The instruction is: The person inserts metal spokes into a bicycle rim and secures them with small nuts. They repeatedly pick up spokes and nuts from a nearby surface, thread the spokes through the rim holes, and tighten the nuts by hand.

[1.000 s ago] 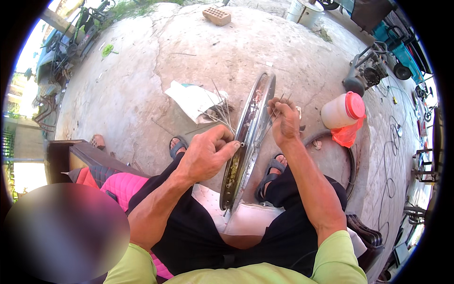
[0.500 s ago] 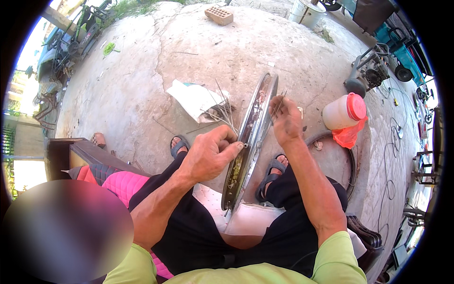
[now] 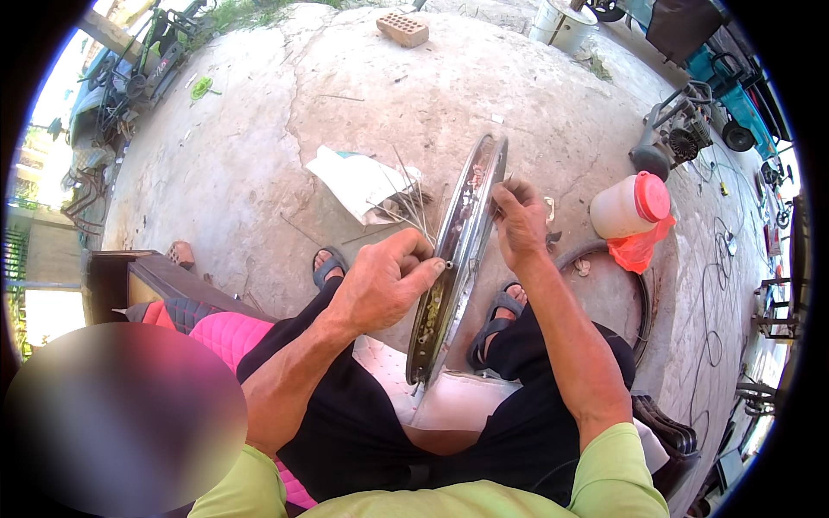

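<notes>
A bare metal wheel rim (image 3: pixel 460 226), worn and stained on its face, stands upright between my knees. My left hand (image 3: pixel 380 281) is closed at its left side, the thumb pressed on the rim beside a small hole. Several thin wire spokes (image 3: pixel 408 186) fan up and away from behind the left fingers; where their lower ends sit is hidden. On the rim's other side my right hand (image 3: pixel 522 226) is closed in a pinch, fingertips against the upper edge. What lies between those fingertips is hidden.
Beyond the rim lies a white sack (image 3: pixel 345 186). To the right are a black tire (image 3: pixel 643 319), a whitish tub with red lid (image 3: pixel 617 211), a red plastic bag (image 3: pixel 641 249) and a compressor (image 3: pixel 669 138). A perforated brick (image 3: pixel 402 31) sits far off. Sandaled feet flank the rim.
My right hand has turned and its fingers have closed in against the rim; thin spokes seen at its fingertips before are now hidden. The left hand and the rim stay in place.
</notes>
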`<state>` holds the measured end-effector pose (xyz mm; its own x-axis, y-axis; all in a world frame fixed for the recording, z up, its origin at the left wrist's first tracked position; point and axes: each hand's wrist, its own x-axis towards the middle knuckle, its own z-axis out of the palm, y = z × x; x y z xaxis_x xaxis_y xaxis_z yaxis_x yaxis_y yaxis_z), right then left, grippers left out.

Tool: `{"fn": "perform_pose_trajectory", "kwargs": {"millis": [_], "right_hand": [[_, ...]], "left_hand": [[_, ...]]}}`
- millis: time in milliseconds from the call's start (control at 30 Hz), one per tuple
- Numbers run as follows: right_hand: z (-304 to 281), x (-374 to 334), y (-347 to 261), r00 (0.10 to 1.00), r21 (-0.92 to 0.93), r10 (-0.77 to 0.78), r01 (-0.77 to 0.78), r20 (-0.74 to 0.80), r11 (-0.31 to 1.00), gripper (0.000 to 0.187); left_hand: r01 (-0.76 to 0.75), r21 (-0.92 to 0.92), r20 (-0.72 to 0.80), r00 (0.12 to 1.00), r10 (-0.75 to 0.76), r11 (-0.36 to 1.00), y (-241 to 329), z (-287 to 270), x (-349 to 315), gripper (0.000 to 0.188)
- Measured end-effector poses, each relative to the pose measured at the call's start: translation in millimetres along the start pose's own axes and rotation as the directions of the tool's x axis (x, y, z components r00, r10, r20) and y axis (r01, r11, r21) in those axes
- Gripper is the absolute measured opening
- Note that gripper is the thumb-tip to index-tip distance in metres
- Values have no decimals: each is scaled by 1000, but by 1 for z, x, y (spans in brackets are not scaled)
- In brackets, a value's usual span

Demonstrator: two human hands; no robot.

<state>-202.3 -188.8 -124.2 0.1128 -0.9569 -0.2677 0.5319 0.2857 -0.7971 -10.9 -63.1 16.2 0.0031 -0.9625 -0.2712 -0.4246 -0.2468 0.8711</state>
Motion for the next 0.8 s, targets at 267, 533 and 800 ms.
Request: {"fn": "perform_pose_trajectory", "kwargs": {"millis": [267,533,800], "right_hand": [[3,-8,4,988,15,107,-109,110,994,17],[-10,-4,15,966,39,243,-247,91,968,19],[-10,-9,-3,954,235,298,-283,-32,930,19]], "left_hand": [[-5,-15,14,1000,5,1000,-3,-1,0,20],[22,-124,87,996,-11,992,-16,3,11,25],[-281,5,165,947,277,960,-14,26,-6,19]]}}
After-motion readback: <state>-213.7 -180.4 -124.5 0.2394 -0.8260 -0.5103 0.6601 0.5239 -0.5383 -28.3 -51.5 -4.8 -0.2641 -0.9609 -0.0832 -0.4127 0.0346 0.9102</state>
